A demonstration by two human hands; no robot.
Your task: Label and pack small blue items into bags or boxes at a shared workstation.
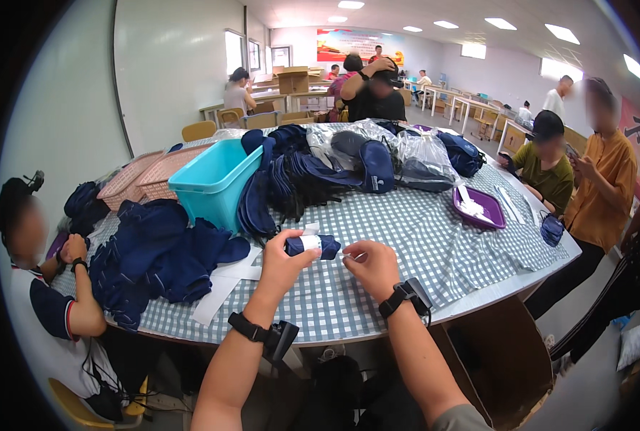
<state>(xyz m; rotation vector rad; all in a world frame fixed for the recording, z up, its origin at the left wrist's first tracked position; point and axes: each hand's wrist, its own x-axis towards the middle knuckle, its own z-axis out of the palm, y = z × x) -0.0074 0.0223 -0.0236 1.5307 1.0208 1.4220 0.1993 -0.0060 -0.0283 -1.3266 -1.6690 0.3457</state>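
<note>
The left hand [285, 260] was closed around a rolled navy cloth bundle [312, 246] banded with a white strip, holding it just above the near edge of the tabletop [420, 244], which was covered in a blue-and-white checked cloth. The right hand [372, 264] sat just beside the bundle's right end, its fingers curled and pinched together near the white strip; whether it actually gripped anything could not be told. Both wrists carried black strapped devices.

White paper strips [223, 284] lay on the tabletop just left of the left hand, beside a heap of navy fabric [154, 255] that spread toward a seated person [47, 294] at the left edge. Behind that heap stood a turquoise plastic bin [212, 183], and two pink baskets [151, 172] lay further left. A row of stacked navy caps [298, 176] filled the middle of the tabletop directly behind the hands, with clear plastic bags [424, 154] holding more dark pieces beyond them. To the right, well apart from the hands, a purple tray [481, 208] held white slips. Two people stood or sat at the right side of the tabletop, one in an olive shirt [550, 172], one in an orange shirt [607, 179]. Nothing lay between the hands and the bundle.
</note>
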